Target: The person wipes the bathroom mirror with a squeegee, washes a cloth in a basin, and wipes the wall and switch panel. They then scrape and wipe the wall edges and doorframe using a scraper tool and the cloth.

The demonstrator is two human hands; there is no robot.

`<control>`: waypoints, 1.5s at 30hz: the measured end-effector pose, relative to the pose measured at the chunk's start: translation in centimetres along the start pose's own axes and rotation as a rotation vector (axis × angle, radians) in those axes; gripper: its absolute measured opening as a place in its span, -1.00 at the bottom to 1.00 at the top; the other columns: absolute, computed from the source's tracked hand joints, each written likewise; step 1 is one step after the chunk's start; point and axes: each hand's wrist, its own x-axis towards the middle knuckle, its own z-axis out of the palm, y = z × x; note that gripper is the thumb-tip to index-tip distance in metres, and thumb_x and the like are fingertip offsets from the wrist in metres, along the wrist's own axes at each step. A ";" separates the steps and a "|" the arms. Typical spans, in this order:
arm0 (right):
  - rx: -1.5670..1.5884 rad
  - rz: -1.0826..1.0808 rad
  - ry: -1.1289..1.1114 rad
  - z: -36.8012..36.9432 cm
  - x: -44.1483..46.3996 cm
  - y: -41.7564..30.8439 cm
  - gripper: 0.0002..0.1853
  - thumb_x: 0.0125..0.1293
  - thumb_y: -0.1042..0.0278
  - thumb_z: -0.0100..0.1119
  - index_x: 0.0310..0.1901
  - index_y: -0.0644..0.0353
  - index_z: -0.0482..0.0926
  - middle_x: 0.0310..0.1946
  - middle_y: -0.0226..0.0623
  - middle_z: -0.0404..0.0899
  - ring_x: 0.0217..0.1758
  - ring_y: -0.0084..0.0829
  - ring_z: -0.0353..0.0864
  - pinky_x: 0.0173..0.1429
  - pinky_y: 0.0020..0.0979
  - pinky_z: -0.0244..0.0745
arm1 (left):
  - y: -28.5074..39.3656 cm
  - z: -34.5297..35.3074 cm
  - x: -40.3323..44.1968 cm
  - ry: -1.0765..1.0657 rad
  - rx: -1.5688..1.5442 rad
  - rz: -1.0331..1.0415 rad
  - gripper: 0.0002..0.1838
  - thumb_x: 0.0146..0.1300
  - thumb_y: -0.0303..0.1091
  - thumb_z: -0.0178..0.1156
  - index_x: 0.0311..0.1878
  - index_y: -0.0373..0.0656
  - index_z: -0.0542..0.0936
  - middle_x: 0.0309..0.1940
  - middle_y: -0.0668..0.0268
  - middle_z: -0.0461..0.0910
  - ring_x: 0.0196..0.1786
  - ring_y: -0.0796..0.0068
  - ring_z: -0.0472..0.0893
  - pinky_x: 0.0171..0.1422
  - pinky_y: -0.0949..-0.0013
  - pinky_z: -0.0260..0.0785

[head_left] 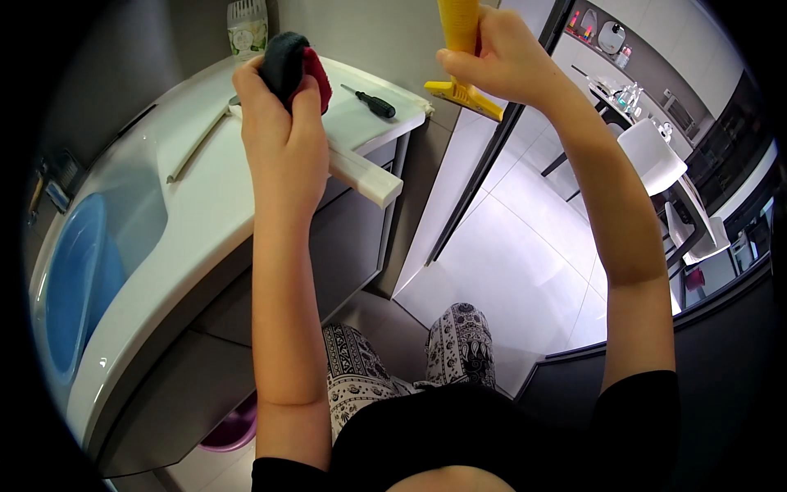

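Observation:
My left hand [283, 135] is closed around a bunched cloth [283, 61], dark grey on one side and red on the other, above the white counter [221, 180]. Raised at the upper right, my right hand [500, 61] grips the yellow handle of a scraper-like tool [463, 94] with a wide crosswise head pointing down. The top of that handle runs out of view. A white rectangular bar [365, 176] juts past the counter's edge beside my left wrist; its other end is hidden behind the hand. A dark-handled screwdriver [375, 104] lies on the counter.
A thin strip [197, 148] rests on the counter. The basin at left holds a blue tub [78, 279]. A patterned container [247, 33] stands at the back. Beyond the doorway are a white chair [652, 156] and a table. A purple basin [234, 426] sits under the cabinet.

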 end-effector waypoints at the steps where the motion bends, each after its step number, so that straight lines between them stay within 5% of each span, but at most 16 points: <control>1: -0.028 0.050 -0.005 0.0 0.0 -0.1 -0.79 0.06 0.36 0.23 -0.48 0.35 0.47 -0.67 -0.26 0.43 -0.59 -0.42 0.46 -0.47 -0.37 0.31 | 0.0 0.0 0.0 0.000 0.000 0.001 -0.66 0.33 -0.32 0.00 0.09 -0.29 0.32 -0.12 -0.02 0.53 -0.07 0.10 0.54 0.11 0.25 0.33; 8: 0.002 -0.022 -0.065 -0.5 -0.1 -0.6 -0.80 0.06 0.37 0.21 -0.48 0.35 0.47 -0.68 -0.25 0.42 -0.60 -0.40 0.46 -0.46 -0.35 0.31 | -0.2 0.0 0.0 0.012 0.009 0.045 -0.65 0.33 -0.32 0.01 0.11 -0.29 0.32 -0.12 -0.03 0.52 -0.07 0.09 0.54 0.11 0.24 0.33; 11: 0.039 0.005 0.090 0.0 -0.1 -0.3 -0.81 0.03 0.38 0.20 -0.47 0.34 0.47 -0.70 -0.24 0.41 -0.60 -0.42 0.45 -0.46 -0.37 0.30 | -0.2 0.0 0.0 0.010 0.001 0.040 -0.65 0.33 -0.33 0.00 0.11 -0.29 0.32 -0.12 -0.02 0.52 -0.06 0.09 0.54 0.12 0.24 0.33; 14: -0.088 0.061 -0.110 0.1 0.1 -0.1 -0.80 0.13 0.37 0.23 -0.34 0.35 0.49 -0.56 -0.21 0.51 -0.49 -0.42 0.52 -0.37 -0.38 0.42 | 0.1 0.0 0.0 0.003 -0.008 0.012 -0.65 0.33 -0.33 0.00 0.11 -0.29 0.32 -0.11 -0.02 0.51 -0.06 0.10 0.53 0.12 0.24 0.32; 16: -0.074 -0.209 0.102 0.8 0.1 1.5 -0.72 0.03 0.21 0.24 -0.42 0.30 0.51 -0.61 -0.25 0.51 -0.59 -0.44 0.46 -0.45 -0.45 0.32 | 0.2 0.0 0.0 -0.003 -0.018 -0.019 -0.65 0.33 -0.33 -0.01 0.10 -0.30 0.32 -0.11 -0.01 0.51 -0.06 0.11 0.52 0.13 0.24 0.31; 19: -0.128 -0.080 0.065 0.6 0.2 1.8 -0.66 0.00 0.14 0.21 -0.41 0.32 0.50 -0.65 -0.16 0.47 -0.60 -0.35 0.46 -0.43 -0.38 0.35 | -0.1 0.0 0.0 -0.002 -0.015 0.035 -0.66 0.32 -0.34 -0.01 0.10 -0.30 0.32 -0.11 0.00 0.50 -0.06 0.12 0.52 0.14 0.25 0.31; 22: -0.017 -0.236 0.146 1.4 0.0 1.3 -0.67 0.00 0.15 0.22 -0.45 0.32 0.50 -0.67 -0.18 0.46 -0.61 -0.35 0.46 -0.45 -0.36 0.34 | 0.0 0.1 0.0 0.001 -0.012 0.046 -0.66 0.32 -0.35 -0.02 0.10 -0.30 0.32 -0.11 0.00 0.50 -0.05 0.13 0.51 0.14 0.25 0.30; 25: -0.084 -0.091 0.078 0.4 0.0 1.3 -0.68 0.01 0.16 0.21 -0.41 0.31 0.51 -0.66 -0.17 0.47 -0.61 -0.32 0.47 -0.43 -0.35 0.36 | 0.2 0.0 0.0 -0.002 -0.005 0.031 -0.66 0.31 -0.36 -0.02 0.10 -0.30 0.32 -0.10 0.00 0.49 -0.04 0.12 0.51 0.15 0.25 0.30; 29: -0.004 -0.224 0.124 0.8 -0.2 0.9 -0.68 0.01 0.17 0.21 -0.44 0.32 0.50 -0.68 -0.16 0.48 -0.62 -0.31 0.47 -0.44 -0.35 0.36 | 0.1 0.0 0.0 -0.001 0.000 0.046 -0.66 0.31 -0.36 -0.02 0.10 -0.31 0.32 -0.10 -0.02 0.50 -0.04 0.08 0.52 0.15 0.23 0.30; 31: -0.121 -0.066 0.073 0.2 -0.2 0.7 -0.69 0.01 0.16 0.20 -0.44 0.31 0.51 -0.66 -0.15 0.48 -0.60 -0.28 0.49 -0.42 -0.33 0.38 | 0.1 0.0 0.0 0.003 0.001 0.049 -0.66 0.30 -0.36 -0.01 0.10 -0.31 0.32 -0.10 -0.03 0.50 -0.04 0.07 0.52 0.15 0.22 0.30; 35: -0.084 -0.185 0.062 0.7 -0.3 0.5 -0.68 0.00 0.14 0.19 -0.48 0.31 0.51 -0.66 -0.13 0.49 -0.60 -0.25 0.50 -0.43 -0.32 0.38 | 0.2 0.0 0.0 -0.003 0.003 0.038 -0.66 0.30 -0.36 -0.01 0.10 -0.31 0.32 -0.11 -0.03 0.50 -0.04 0.08 0.52 0.15 0.22 0.30; 37: -0.122 -0.167 0.094 0.7 -0.2 0.7 -0.67 0.09 0.17 0.23 -0.48 0.32 0.46 -0.71 -0.35 0.32 -0.65 -0.53 0.31 -0.53 -0.43 0.19 | 0.3 0.0 -0.1 -0.003 0.002 0.036 -0.66 0.31 -0.35 -0.01 0.09 -0.31 0.32 -0.11 -0.03 0.50 -0.04 0.08 0.52 0.15 0.22 0.30; 45: -0.111 -0.258 0.132 1.3 -0.1 0.6 -0.63 0.04 0.17 0.22 -0.64 0.31 0.38 -0.80 -0.34 0.26 -0.73 -0.51 0.25 -0.59 -0.40 0.14 | 0.4 0.0 -0.1 0.000 -0.012 0.011 -0.67 0.30 -0.37 -0.02 0.08 -0.31 0.32 -0.13 -0.02 0.50 -0.07 0.10 0.52 0.12 0.23 0.32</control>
